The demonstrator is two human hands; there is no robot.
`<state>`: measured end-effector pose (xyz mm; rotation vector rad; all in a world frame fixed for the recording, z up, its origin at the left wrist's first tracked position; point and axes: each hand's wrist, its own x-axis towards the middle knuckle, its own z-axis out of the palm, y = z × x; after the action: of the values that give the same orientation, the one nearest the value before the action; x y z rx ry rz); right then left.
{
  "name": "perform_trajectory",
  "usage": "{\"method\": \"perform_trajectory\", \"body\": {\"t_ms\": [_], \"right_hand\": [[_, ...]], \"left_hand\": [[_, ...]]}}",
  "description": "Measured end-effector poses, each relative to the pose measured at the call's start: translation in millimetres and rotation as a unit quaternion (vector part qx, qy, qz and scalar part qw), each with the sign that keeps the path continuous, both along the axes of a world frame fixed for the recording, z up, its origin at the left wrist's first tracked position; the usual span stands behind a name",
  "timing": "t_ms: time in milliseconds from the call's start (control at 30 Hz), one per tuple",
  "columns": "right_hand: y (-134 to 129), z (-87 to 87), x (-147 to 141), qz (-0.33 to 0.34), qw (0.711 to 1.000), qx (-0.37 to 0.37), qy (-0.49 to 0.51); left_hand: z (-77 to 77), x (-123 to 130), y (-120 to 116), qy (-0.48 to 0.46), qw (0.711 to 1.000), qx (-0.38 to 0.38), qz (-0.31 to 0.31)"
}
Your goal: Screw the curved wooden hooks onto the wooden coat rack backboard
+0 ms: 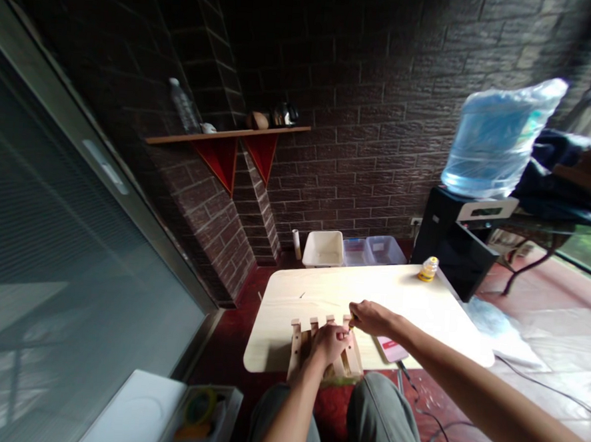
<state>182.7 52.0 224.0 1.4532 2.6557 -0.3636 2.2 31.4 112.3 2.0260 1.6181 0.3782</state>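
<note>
A small slatted wooden frame (pixel 295 354) lies at the table's near edge, with notched slat ends pointing away from me and dark holes in some slats. My right hand (pixel 364 316) is closed in a fist above the far right slat. A short yellow handle, seemingly a screwdriver (pixel 352 321), points down from that fist. My left hand (pixel 328 344) rests over the middle slats. Its thumb and fingers are pinched together just below the right fist, and what they hold is too small to make out. A small thin screw-like piece (pixel 301 295) lies on the table.
The pale table (pixel 280 313) carries a yellow-capped jar (pixel 428 269) at far right and a pink-and-white box (pixel 392 350) beside the frame. Bins (pixel 323 249) stand behind it. A water dispenser (pixel 455 237) is at right, an open toolbox (pixel 203 415) at lower left. Cables cross the floor.
</note>
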Motion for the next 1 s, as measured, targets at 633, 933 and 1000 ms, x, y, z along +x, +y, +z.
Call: {"method": "perform_trajectory", "body": {"t_ms": [633, 933, 1000], "right_hand": [[7, 4.9, 17, 0.014, 0.998, 0.004, 0.059], [9, -10.5, 18, 0.017, 0.992, -0.013, 0.127], [10, -11.7, 21, 0.012, 0.988, -0.018, 0.151]], "left_hand": [[0.6, -1, -2, -0.017, 0.998, 0.049, -0.035], [-6.9, -1, 0, -0.046, 0.997, 0.050, -0.023], [-9.0, 0, 0, -0.059, 0.997, 0.046, -0.016]]}}
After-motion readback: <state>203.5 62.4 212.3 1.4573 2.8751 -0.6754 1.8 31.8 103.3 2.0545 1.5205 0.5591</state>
